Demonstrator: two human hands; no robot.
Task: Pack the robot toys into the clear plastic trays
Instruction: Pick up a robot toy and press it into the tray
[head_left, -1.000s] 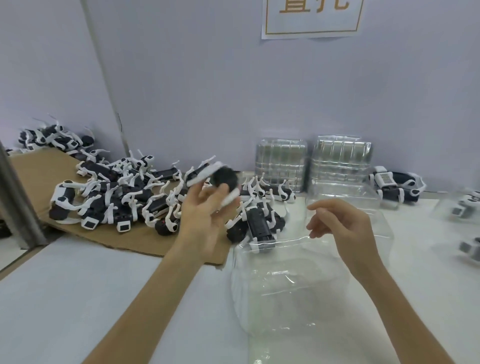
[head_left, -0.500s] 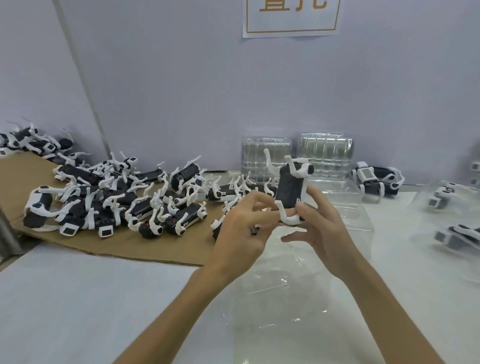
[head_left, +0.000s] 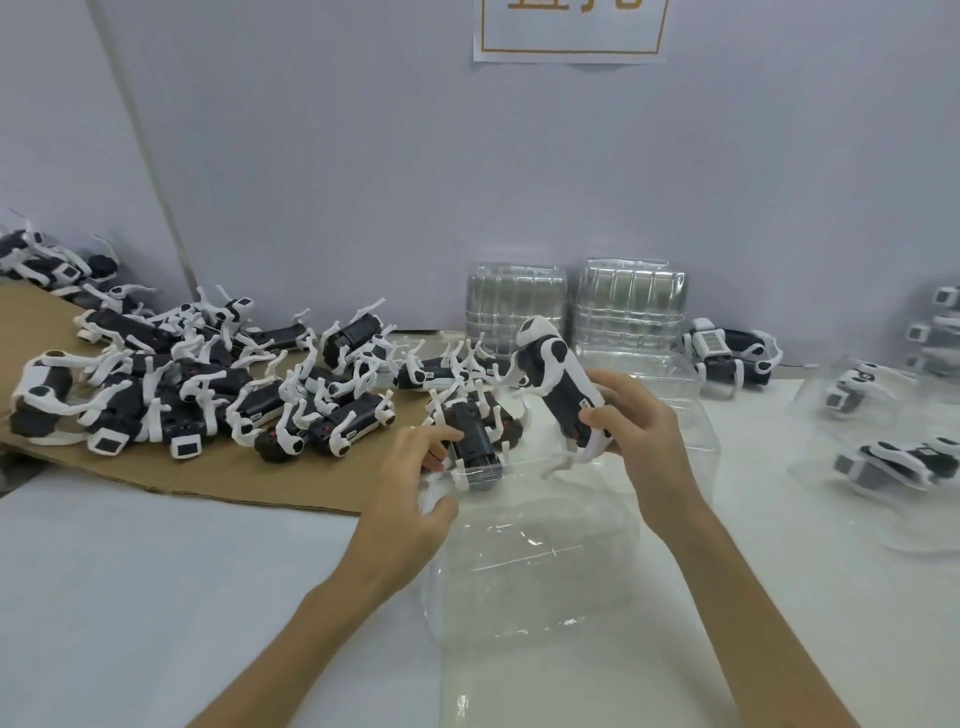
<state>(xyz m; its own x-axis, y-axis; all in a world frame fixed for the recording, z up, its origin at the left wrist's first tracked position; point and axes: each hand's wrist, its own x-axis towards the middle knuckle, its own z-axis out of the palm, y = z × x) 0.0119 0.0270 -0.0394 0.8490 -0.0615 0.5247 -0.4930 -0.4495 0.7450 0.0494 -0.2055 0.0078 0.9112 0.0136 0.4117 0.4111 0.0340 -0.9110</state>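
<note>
My right hand (head_left: 636, 431) grips a black-and-white robot dog toy (head_left: 558, 384) by its rear half. The toy is tilted head-up over the far left part of an open clear plastic tray (head_left: 670, 509) in front of me. My left hand (head_left: 415, 483) curls its thumb and fingers round that tray's left rim. Its fingertips lie against another toy (head_left: 475, 439) that rests upside down just behind the rim. The tray's moulded hollow below the held toy holds nothing.
A heap of loose robot toys (head_left: 182, 395) lies on brown cardboard (head_left: 234, 478) at the left. Two stacks of clear trays (head_left: 514, 306) stand against the back wall, with one toy (head_left: 727, 358) beside them. Clear trays holding toys (head_left: 883, 462) sit at the right.
The toy went from my left hand into my right and now sits lower, over the tray. My left hand let go of it and dropped to the tray's left rim.
</note>
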